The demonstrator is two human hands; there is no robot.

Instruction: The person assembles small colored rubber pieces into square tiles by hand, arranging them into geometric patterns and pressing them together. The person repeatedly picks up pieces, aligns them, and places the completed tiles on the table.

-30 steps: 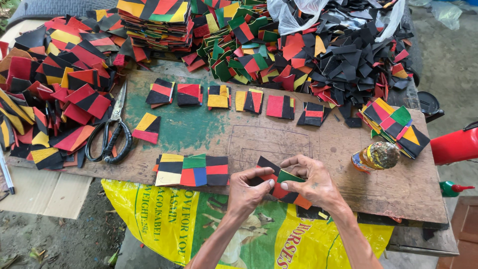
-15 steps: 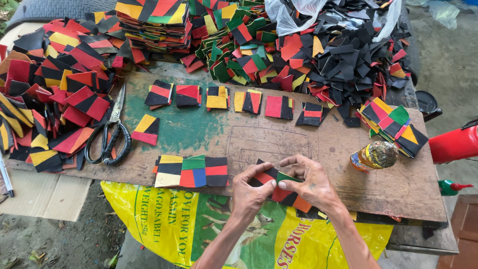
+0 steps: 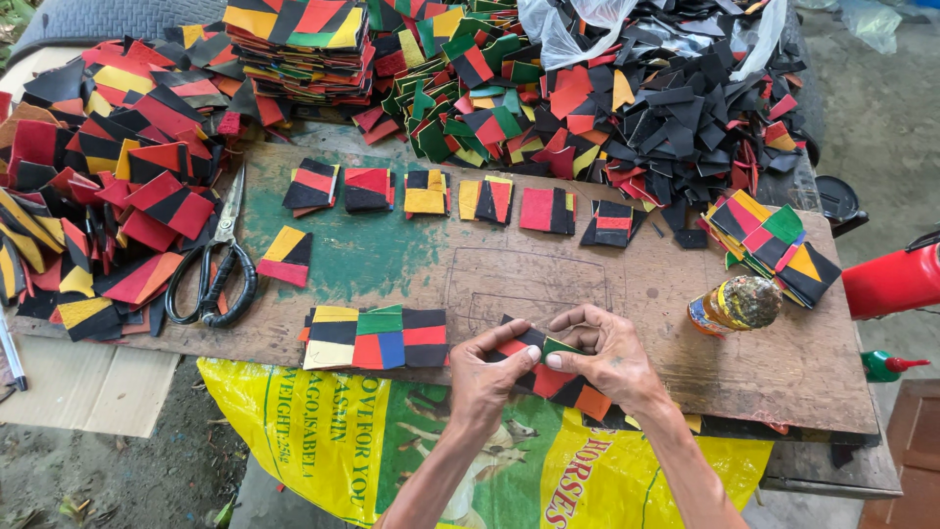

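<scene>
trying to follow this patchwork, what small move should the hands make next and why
Probably press the green piece flat onto the joined strip: the left hand and right hand pinch it at the strip's top edge, not yet laid flat like the finished strip beside it.

A single head-worn view looks steeply down from the near side of the wooden counter (image 3: 685, 377), facing away from the wearer toward the far heaps of coloured patches (image 3: 627, 108). It sits close above the near edge, forearms entering from the bottom; ground shows at left and right.
</scene>
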